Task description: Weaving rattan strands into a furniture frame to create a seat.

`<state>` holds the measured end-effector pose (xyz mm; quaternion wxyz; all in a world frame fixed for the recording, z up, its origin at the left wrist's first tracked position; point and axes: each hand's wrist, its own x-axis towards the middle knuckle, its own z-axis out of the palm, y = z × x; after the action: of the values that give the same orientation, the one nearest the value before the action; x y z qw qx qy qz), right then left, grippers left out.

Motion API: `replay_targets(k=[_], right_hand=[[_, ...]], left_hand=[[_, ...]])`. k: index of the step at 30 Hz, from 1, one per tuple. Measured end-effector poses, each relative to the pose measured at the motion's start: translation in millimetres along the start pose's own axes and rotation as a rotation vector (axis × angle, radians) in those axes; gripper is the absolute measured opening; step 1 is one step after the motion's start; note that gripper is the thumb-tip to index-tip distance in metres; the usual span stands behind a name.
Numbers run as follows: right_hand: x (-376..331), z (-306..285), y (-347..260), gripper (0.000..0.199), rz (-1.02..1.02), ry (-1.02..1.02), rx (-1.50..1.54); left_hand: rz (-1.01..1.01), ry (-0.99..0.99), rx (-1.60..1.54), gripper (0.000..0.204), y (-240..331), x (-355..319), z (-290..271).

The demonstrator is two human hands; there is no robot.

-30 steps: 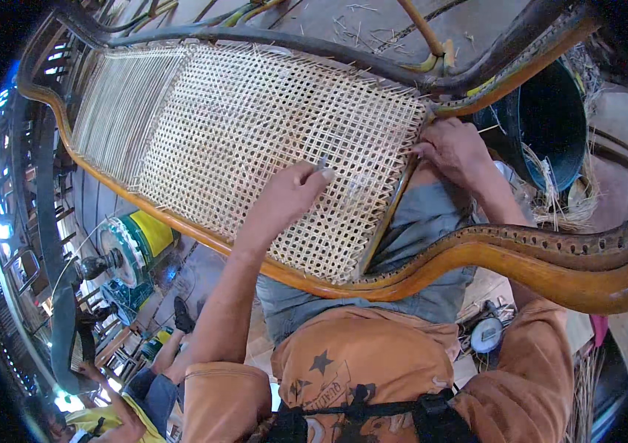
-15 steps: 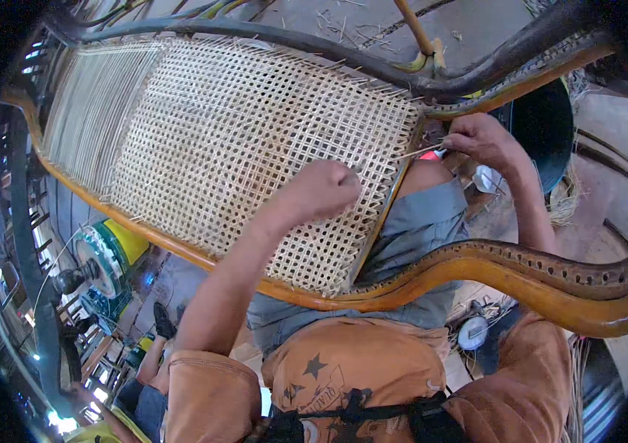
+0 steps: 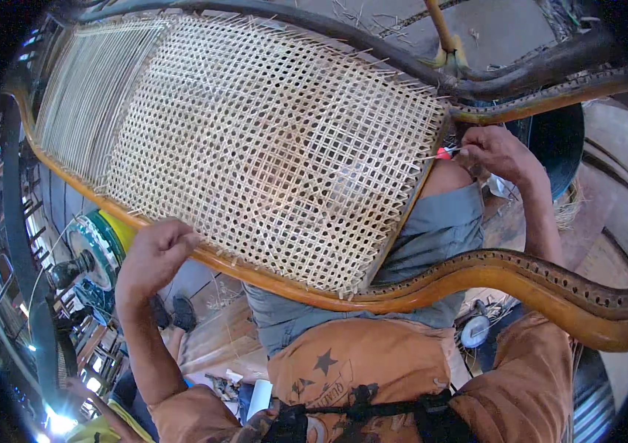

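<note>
A woven cane panel (image 3: 277,148) lies across my lap inside a curved wooden frame (image 3: 402,295). My right hand (image 3: 504,156) is beyond the panel's right edge, fingers pinched on a thin cane strand (image 3: 438,154) that runs out of the weave there. On the other side, my left hand (image 3: 153,258) is closed with thumb and fingers together, over the frame's near-left rail. What its fingers hold, if anything, is too small to make out.
A dark bucket (image 3: 559,140) stands beyond my right hand. Below the left rail is a green and yellow drum-shaped object (image 3: 96,247). The dark far rail (image 3: 343,37) borders the panel, and cane ends stick up along it. Another person's arm (image 3: 100,410) shows at lower left.
My left hand has moved from over the panel's right part leftward and nearer, to the left rail. The panel now sits slightly farther right in view. My right hand keeps pinching by the right edge.
</note>
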<state>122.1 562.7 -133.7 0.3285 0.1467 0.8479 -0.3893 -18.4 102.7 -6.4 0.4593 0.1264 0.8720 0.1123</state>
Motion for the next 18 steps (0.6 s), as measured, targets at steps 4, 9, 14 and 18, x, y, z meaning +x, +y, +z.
replay_targets(k=[4, 9, 14, 18], right_hand=[[-7.4, -0.6, 0.6, 0.021, -0.148, 0.15, -0.176], [-40.1, 4.7, -13.7, 0.02, -0.087, 0.297, -0.182], [-96.7, -52.1, 177.9, 0.014, -0.222, 0.691, 0.765], [-219.6, -29.1, 106.5, 0.019, 0.15, 0.886, 0.309]], left_hand=[[-0.168, 0.357, -0.367, 0.017, -6.8, -28.0, 16.5], [0.093, 0.537, -0.454, 0.013, -2.1, -49.7, 47.9], [0.332, 0.623, -0.401, 0.01, 60.4, -56.9, 71.9], [0.662, 0.057, -0.344, 0.015, 122.1, -86.1, 110.9]])
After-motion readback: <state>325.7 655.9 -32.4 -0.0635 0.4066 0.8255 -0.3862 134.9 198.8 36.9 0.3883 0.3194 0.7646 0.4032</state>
